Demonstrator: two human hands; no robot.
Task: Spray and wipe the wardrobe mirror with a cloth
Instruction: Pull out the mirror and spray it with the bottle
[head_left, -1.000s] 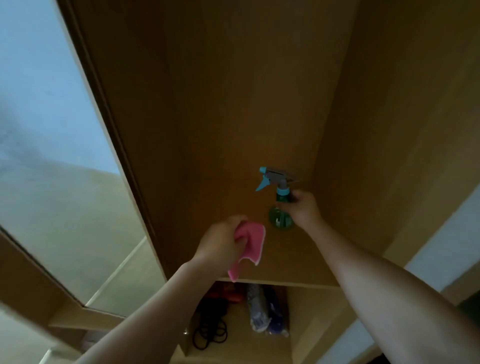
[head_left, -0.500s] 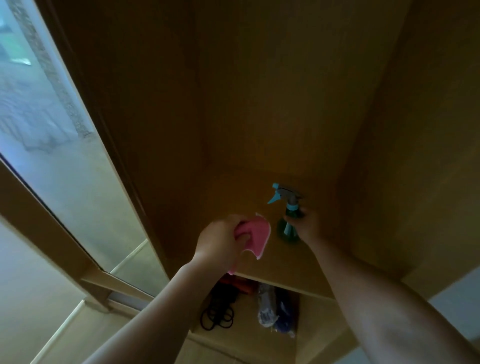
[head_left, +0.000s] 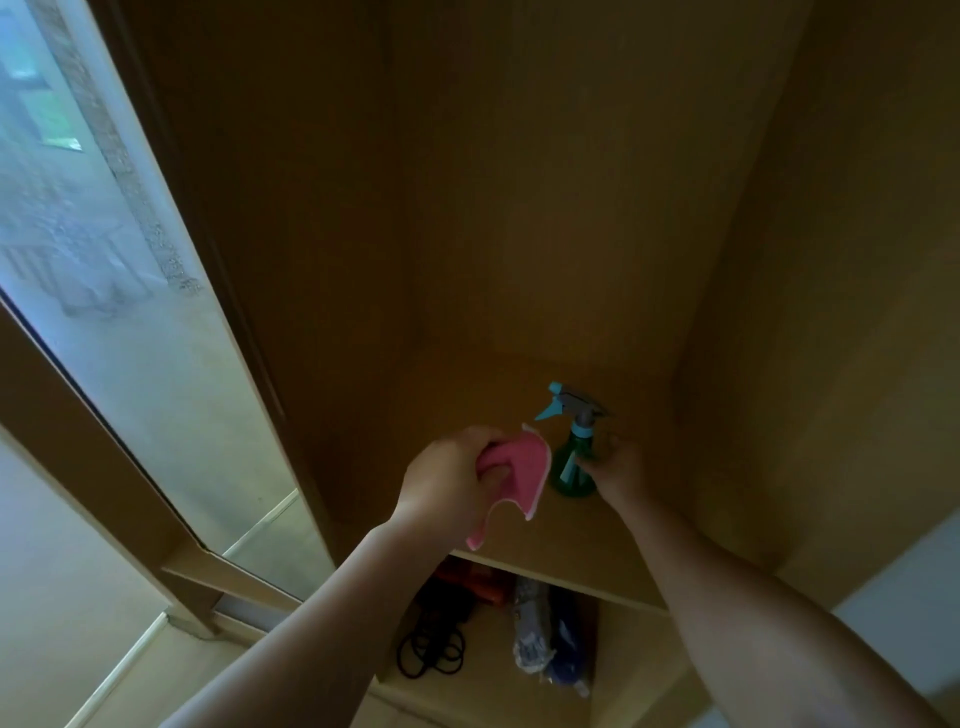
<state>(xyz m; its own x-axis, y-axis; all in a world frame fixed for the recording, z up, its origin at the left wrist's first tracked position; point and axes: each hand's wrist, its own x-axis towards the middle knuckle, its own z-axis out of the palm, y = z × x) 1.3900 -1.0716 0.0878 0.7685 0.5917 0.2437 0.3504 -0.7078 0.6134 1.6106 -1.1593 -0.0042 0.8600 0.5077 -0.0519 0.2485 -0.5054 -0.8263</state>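
Note:
A green spray bottle with a blue and grey trigger head stands upright on a wooden shelf inside the open wardrobe. My right hand holds it from the right, fingers curled at its body. Just left of it, my left hand grips a pink cloth, and one end of the cloth hangs over the shelf's front edge. The mirror is on the wardrobe door at the far left, seen at a steep angle.
Below the shelf, a lower compartment holds coiled black cables, a red-orange item and a clear bag of blue and white stuff. Wooden walls close in the shelf on the left, back and right.
The view has tilted down and swung left. The bottle, earlier tipped with its base showing, now stands upright on the shelf. Both hands have kept their holds.

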